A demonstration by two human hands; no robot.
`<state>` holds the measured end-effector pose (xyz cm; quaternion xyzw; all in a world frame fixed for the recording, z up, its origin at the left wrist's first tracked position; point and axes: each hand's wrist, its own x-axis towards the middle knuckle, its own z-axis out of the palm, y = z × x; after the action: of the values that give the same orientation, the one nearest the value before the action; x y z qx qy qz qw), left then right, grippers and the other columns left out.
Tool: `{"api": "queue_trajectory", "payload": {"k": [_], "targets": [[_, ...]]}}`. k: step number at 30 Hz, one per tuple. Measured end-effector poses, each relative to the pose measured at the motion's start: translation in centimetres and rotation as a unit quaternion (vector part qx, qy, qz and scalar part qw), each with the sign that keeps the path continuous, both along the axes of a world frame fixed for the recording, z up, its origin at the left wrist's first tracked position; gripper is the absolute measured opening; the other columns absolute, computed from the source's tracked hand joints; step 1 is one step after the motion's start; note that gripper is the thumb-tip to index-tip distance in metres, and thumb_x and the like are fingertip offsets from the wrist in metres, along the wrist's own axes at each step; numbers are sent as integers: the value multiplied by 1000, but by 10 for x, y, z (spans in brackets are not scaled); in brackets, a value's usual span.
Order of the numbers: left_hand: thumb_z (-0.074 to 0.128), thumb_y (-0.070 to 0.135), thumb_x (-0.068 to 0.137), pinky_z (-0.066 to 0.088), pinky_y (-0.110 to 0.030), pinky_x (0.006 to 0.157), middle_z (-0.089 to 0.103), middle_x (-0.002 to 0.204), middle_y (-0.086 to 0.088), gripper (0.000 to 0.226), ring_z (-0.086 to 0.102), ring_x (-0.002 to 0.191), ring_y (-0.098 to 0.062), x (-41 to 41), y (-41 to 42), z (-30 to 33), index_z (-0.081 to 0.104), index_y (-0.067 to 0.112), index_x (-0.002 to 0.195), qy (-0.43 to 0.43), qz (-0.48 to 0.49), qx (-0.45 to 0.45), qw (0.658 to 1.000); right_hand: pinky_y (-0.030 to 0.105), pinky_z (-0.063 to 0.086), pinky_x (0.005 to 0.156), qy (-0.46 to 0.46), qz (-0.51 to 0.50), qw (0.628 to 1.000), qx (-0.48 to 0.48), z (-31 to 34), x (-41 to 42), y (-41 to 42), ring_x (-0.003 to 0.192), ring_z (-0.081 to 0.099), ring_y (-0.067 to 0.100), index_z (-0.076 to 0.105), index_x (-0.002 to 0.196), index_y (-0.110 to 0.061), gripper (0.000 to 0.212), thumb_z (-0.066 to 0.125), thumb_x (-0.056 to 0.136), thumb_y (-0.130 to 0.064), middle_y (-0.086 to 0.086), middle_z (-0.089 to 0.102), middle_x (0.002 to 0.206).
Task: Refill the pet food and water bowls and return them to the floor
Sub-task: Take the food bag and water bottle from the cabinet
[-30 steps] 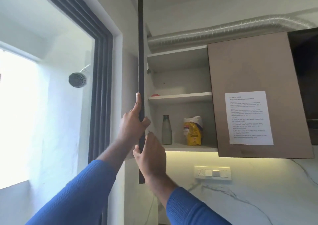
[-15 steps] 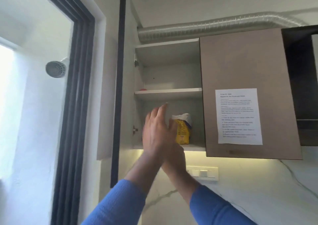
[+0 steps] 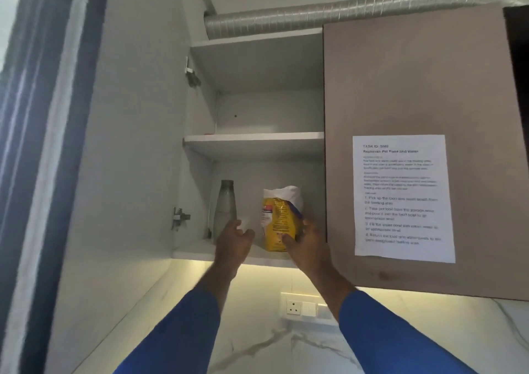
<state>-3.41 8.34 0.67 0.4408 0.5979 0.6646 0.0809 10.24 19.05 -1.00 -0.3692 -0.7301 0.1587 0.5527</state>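
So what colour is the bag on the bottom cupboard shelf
Mostly yellow with a white folded top, seen in the head view: bag.

Soft daylight, warm glow under cabinet (image 3: 229, 254), left edge blurred w/ distortion.

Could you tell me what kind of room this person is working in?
Most likely a home kitchen: an open wall cabinet holds a yellow food bag and a bottle, a ribbed metal exhaust duct runs above it, and a marble-look backsplash with a socket sits below.
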Motion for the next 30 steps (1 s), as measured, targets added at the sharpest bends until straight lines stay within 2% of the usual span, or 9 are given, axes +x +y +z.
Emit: {"api": "queue_trajectory", "payload": {"k": [5,9,11,13,15,20,23,26,30], "targets": [[60,31,100,52,-49,102,61,135,-13,38,61,116,-34,-28,82,13,55,20,136,-96,-89,-44,990,42,59,95,32,8,997,-68,7,-38,61,113,69,30,47,145,-17,77,84,82,-42,7,66,130],[45,46,106,49,-41,89,64,96,-2,28,60,81,-19,-32,122,23,59,23,98,-135,-169,-57,975,44,55,104,56,-10,993,-106,18,-60,97,125,61,33,37,152,-16,100,90,74,-47,9,55,143],[36,58,103,50,-43,96,68,111,-3,38,65,96,-24,-32,139,25,59,27,104,-140,-212,-72,964,42,49,107,58,-9,989,-135,24,-63,111,134,53,33,28,157,-16,109,91,73,-48,9,47,149],[31,67,99,48,-51,105,61,137,-8,56,59,124,-34,-33,152,25,55,28,131,-146,-229,-91,958,44,44,111,57,-5,986,-157,28,-65,123,139,47,33,21,159,-17,118,92,70,-48,10,43,153],[29,70,98,46,-53,104,56,145,-11,67,53,133,-38,-34,163,27,46,26,146,-163,-235,-93,954,43,43,112,52,-5,982,-180,28,-67,132,140,46,33,16,160,-18,123,93,69,-49,10,42,154],[28,69,99,47,-58,108,57,142,-11,66,56,128,-37,-32,167,29,43,26,147,-156,-231,-99,955,47,48,111,47,12,980,-193,23,-76,137,133,55,31,20,157,-26,131,95,55,-58,6,50,149],[28,68,100,47,-62,107,57,137,-9,62,57,117,-33,-31,164,28,44,27,144,-140,-214,-102,961,48,49,110,47,8,981,-187,22,-74,130,133,54,32,17,157,-23,129,97,60,-51,6,50,148],[33,66,100,48,-64,104,57,136,-7,57,58,122,-35,-31,151,29,43,29,143,-126,-205,-93,966,50,50,108,28,14,982,-189,24,-67,117,133,54,33,12,157,-22,130,96,62,-50,7,49,146],[42,61,101,57,-59,91,63,113,-1,47,66,99,-28,-27,118,27,45,29,135,-114,-195,-74,971,53,53,103,27,46,984,-169,22,-53,87,124,59,32,18,152,-23,126,96,55,-47,6,55,138]]}}
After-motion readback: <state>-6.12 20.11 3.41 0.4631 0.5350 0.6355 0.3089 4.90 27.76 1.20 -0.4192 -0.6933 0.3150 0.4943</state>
